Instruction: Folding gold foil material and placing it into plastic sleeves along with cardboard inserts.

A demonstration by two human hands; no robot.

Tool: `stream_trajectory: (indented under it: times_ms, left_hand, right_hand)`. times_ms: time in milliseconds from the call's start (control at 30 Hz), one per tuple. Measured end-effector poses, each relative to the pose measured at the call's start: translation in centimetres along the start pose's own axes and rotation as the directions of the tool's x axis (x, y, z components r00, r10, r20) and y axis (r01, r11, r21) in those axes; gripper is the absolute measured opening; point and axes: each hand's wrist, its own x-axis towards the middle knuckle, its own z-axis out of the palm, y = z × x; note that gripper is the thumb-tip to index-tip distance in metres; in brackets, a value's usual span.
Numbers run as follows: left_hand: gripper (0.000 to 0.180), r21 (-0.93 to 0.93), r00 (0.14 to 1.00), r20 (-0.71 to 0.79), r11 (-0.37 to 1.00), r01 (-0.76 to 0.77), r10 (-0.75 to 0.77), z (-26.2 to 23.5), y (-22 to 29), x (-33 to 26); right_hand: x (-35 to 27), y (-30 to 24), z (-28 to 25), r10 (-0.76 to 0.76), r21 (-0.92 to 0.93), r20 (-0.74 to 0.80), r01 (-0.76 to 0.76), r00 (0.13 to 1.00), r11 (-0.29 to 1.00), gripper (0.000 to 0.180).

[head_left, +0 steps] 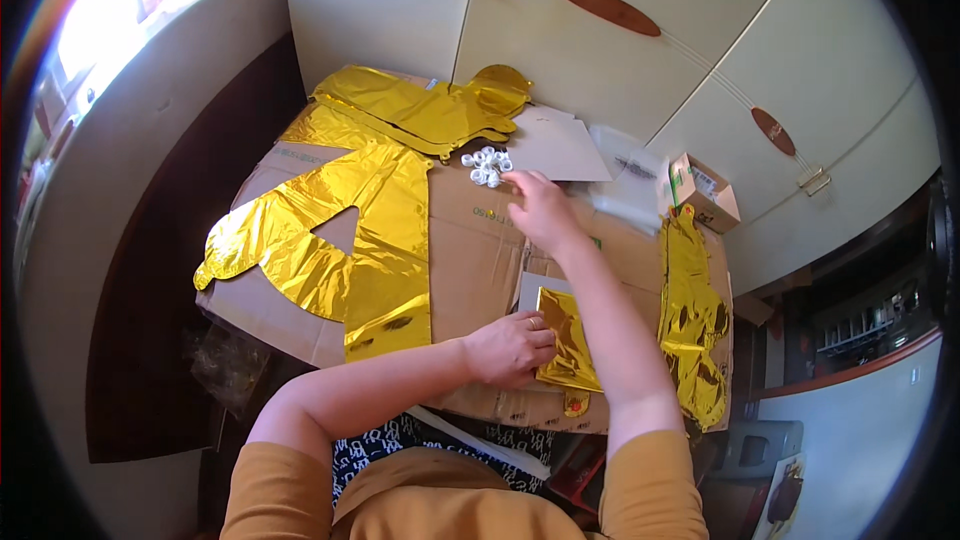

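My left hand is closed on the left edge of a folded gold foil sheet, with its fingertips partly hidden. A white card edge shows beside the folded foil. My right hand reaches forward over the cardboard, its index finger at a cluster of small white rolls. The thumb of that hand is apart from the index finger. Left of both hands lies a large flat gold foil balloon shaped like a letter A. Behind it, more gold foil balloons overlap.
Brown cardboard covers the work surface. A white sheet and clear plastic lie at the back. At right are a small open box and a crumpled gold foil balloon. Pale cabinets stand behind; a grey stool is lower right.
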Motion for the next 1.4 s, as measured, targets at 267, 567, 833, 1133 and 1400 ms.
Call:
stream_trajectory:
  times_ms: [267, 567, 833, 1133, 1400]
  left_hand:
    - [0.045, -0.039, 0.999, 0.052, 0.999, 0.013, -0.011, 0.3, -0.2, -0.2]
    - [0.045, -0.018, 0.997, 0.064, 0.999, 0.036, -0.035, -0.1, 0.0, -0.1]
    - [0.046, -0.005, 0.999, 0.036, 1.0, 0.024, -0.024, 0.1, -0.2, -0.4]
    - [0.042, 0.0, 0.999, 0.019, 0.999, 0.032, -0.032, 0.4, 0.1, -0.3]
    - [0.037, 0.006, 1.0, 0.006, 1.0, 0.026, -0.026, -0.1, 0.2, -0.1]
  right_hand:
    - [2.9, 1.6, 2.7, 0.301, -0.331, 0.275, -0.204, 0.913, 0.921, 0.023]
    - [1.1, 1.4, -0.4, 0.385, -0.177, 0.224, -0.351, 0.895, 0.92, 0.023]
    - [3.5, 1.3, 0.7, 0.451, -0.295, 0.212, -0.384, 0.867, 0.875, 0.015]
    - [2.6, 0.9, 0.4, 0.476, -0.24, 0.082, -0.446, 0.876, 0.862, 0.015]
    - [-0.4, 2.4, -3.8, 0.508, 0.115, 0.03, -0.508, 0.861, 0.854, 0.012]
